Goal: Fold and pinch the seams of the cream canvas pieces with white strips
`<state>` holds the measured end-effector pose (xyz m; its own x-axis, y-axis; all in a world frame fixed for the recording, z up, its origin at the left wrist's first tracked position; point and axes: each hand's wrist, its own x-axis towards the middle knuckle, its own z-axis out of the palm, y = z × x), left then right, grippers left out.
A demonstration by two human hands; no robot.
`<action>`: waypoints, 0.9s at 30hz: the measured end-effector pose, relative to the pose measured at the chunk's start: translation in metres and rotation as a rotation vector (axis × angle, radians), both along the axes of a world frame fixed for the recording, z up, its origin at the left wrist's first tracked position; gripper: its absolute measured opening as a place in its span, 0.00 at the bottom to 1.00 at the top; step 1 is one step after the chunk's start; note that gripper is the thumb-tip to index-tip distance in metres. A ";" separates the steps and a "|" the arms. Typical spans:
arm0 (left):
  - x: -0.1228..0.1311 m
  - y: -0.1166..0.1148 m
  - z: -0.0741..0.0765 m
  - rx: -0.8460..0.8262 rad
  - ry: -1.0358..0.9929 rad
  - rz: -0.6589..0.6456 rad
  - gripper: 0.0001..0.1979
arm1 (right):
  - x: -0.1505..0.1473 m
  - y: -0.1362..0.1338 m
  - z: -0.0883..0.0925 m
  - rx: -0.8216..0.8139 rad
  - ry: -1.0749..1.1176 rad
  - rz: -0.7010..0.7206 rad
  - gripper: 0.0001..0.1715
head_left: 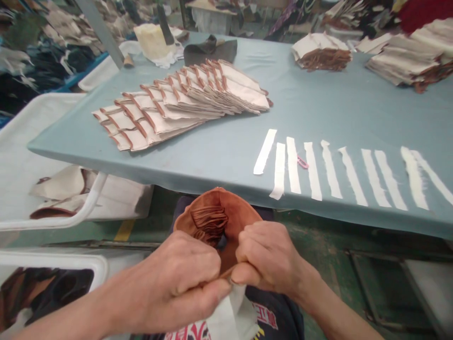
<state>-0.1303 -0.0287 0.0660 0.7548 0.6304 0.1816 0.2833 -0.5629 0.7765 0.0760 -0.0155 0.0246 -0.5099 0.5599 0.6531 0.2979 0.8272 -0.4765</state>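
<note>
The brown-lined piece (244, 215) is over your lap, just in front of the table (318, 108), its mouth spread toward you; gathered folds (210, 219) show inside, though its depth is lost in shadow and your hands cover part of the near rim. Your left hand (184, 278) and right hand (262, 257) each have a closed grip on that rim, thumbs nearly meeting; the curled fingertips are mostly hidden; a pale part hangs below, over your printed garment (265, 315), and is cut off by the bottom edge. On the table, white strips (312, 172) lie in a row, with a small pink object (302, 162) among them, too small to identify; a fanned stack (177, 101) overlaps itself; the far-right bundle (406, 59) is cut off; the lower-left bin's (53, 259) dark contents are hard to make out.
</note>
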 end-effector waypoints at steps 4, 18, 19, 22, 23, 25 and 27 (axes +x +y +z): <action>0.020 0.004 -0.008 -0.193 -0.299 -0.014 0.19 | -0.005 0.009 -0.015 -0.161 0.217 0.055 0.34; 0.028 -0.001 -0.009 -0.194 -0.355 0.190 0.17 | -0.022 0.023 -0.016 -0.107 0.290 0.006 0.34; 0.030 -0.004 -0.008 -0.167 -0.344 0.215 0.18 | -0.023 0.022 -0.015 -0.125 0.330 0.010 0.34; 0.036 -0.013 -0.006 -0.141 -0.339 0.250 0.18 | -0.023 0.015 -0.014 -0.170 0.377 -0.011 0.34; 0.038 -0.015 -0.006 -0.146 -0.341 0.242 0.19 | -0.023 0.012 -0.014 -0.182 0.375 -0.020 0.34; 0.042 -0.020 -0.008 -0.167 -0.330 0.210 0.19 | -0.021 0.008 -0.014 -0.203 0.374 -0.034 0.35; 0.044 -0.022 -0.011 -0.171 -0.316 0.183 0.20 | -0.019 0.003 -0.014 -0.222 0.379 -0.048 0.36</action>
<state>-0.0867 -0.0508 0.0553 0.5507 0.7905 0.2680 0.0991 -0.3807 0.9194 0.0573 -0.0128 0.0109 -0.2277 0.7249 0.6501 0.1037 0.6819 -0.7240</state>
